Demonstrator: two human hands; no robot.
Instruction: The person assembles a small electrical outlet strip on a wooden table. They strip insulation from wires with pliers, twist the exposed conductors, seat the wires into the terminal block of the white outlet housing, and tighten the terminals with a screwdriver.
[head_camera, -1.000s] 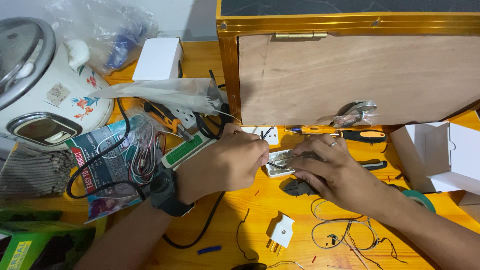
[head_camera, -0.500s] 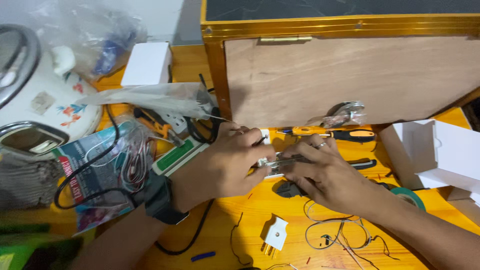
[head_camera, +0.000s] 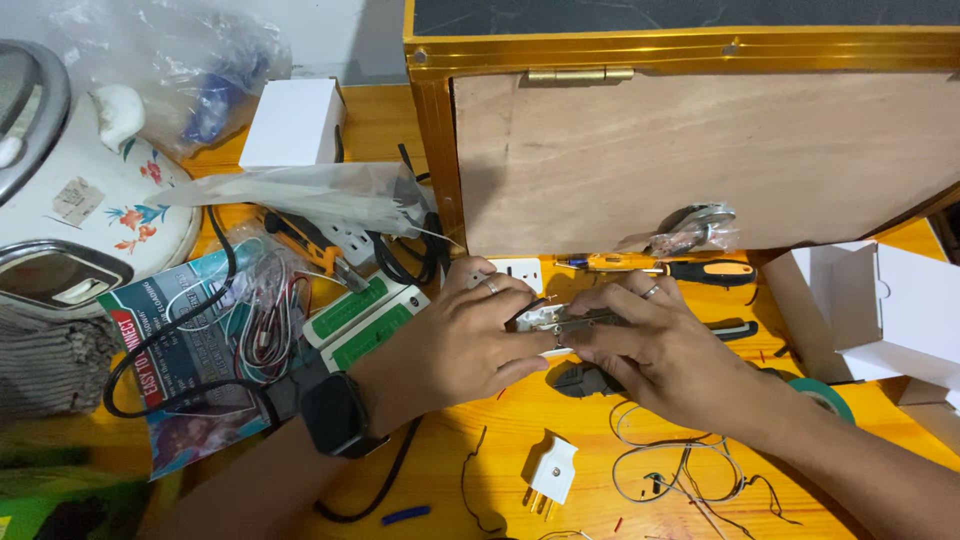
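A small grey electrical fitting (head_camera: 562, 322) is held between both hands just above the orange tabletop (head_camera: 600, 470), in front of the upright wooden panel (head_camera: 700, 160); the left hand (head_camera: 455, 340) is closed around its left end, with a ring on one finger and a dark watch (head_camera: 335, 415) on the wrist; the right hand (head_camera: 665, 345) is closed over its right end, the fingers (head_camera: 610, 300) being curled across the top so that most of the fitting is hidden. Whether a wire is already seated in it cannot be told.

A white socket face (head_camera: 520, 270) is seen just behind the left hand; an orange-handled screwdriver (head_camera: 690, 270) is laid just beyond the right hand, at the foot of the panel; a black part (head_camera: 580, 380) is lying under the right hand; a white plug (head_camera: 550, 470) and loose thin wires (head_camera: 670, 480) are spread nearer the viewer; a green and white tester (head_camera: 365, 320) is placed left of the left wrist, and an open white box (head_camera: 880, 310) stands at the right.

For work of this kind to be done well, it is judged that the fitting should be kept low and steadied from both ends; pressure should be applied evenly by the thumbs rather than by twisting; the small parts should be kept over the tabletop so that nothing dropped is lost among the wires.
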